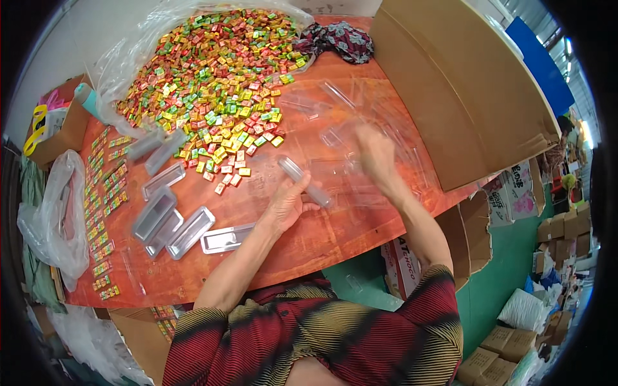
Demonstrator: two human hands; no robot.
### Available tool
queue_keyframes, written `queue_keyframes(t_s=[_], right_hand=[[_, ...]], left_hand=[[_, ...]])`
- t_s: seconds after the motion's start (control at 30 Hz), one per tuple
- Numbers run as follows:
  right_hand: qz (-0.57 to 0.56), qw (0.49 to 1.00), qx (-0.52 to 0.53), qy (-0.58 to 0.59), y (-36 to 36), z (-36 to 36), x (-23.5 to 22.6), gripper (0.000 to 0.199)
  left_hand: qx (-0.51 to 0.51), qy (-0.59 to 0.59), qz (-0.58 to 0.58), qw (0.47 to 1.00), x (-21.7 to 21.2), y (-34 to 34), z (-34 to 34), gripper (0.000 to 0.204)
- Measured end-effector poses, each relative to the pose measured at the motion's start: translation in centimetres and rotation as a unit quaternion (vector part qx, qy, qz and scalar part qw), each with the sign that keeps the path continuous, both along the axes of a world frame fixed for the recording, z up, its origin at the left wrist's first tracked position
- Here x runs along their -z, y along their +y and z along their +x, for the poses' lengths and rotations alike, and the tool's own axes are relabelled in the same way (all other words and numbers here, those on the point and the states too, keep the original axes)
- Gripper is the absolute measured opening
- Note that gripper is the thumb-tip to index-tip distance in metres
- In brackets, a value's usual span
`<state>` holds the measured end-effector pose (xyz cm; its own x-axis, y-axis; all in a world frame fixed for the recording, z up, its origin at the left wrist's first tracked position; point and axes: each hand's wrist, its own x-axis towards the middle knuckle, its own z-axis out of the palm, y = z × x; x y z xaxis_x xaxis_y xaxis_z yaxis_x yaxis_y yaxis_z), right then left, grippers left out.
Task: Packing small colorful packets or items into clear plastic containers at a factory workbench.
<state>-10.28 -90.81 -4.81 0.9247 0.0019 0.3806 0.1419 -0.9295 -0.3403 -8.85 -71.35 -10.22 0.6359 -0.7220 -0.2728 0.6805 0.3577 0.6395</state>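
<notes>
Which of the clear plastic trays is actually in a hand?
The narrow clear tray at table centre, gripped by the left hand. The other empty trays lie loose to the left, untouched.

Clear glossy plastic tray [305, 181]; smooth reddish wood table [309, 238]; matt cardboard box [450, 90].

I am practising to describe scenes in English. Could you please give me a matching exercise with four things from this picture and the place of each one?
Things:
1. heap of small colourful wrapped pieces
2. large cardboard sheet
3. clear plastic tube
4. dark patterned cloth

Places:
A. at the far table edge, beside the heap
B. in the left hand
C. on clear plastic film, far left of the table
D. along the table's right side

Pairs: 1-C, 2-D, 3-B, 4-A
</notes>
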Motion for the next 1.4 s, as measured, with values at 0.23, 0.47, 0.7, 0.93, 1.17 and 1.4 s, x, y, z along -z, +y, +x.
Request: queue_keyframes(t_s=[0.23,0.47,0.7,0.93,1.17,1.4], right_hand=[[0.267,0.932,-0.088,0.227,4.2,0.5,-0.5,0.016],[0.484,0.78,-0.139,0.37,3.3,2.0,0.9,0.019],[0.322,0.861,-0.166,0.357,1.5,3.9,-0.7,0.02],[0.412,0.813,-0.152,0.381,2.0,3.5,-0.3,0.02],[0.276,0.913,-0.118,0.275,1.4,4.1,0.9,0.018],[-0.134,0.974,0.144,-0.11,0.2,6.5,-1.9,0.038]], left_hand=[[-0.015,-0.043,-0.012,0.999,-1.1,0.0,1.8,0.035],[0.021,-0.072,-0.03,0.997,-0.5,-0.5,3.5,0.042],[0.028,-0.053,-0.023,0.998,-0.8,-1.4,5.0,0.039],[0.007,-0.075,-0.038,0.996,-1.0,-1.2,4.4,0.043],[0.033,-0.031,-0.053,0.998,0.8,-0.9,4.6,0.034],[-0.026,0.004,-0.047,0.999,0.7,-1.1,5.1,0.028]])
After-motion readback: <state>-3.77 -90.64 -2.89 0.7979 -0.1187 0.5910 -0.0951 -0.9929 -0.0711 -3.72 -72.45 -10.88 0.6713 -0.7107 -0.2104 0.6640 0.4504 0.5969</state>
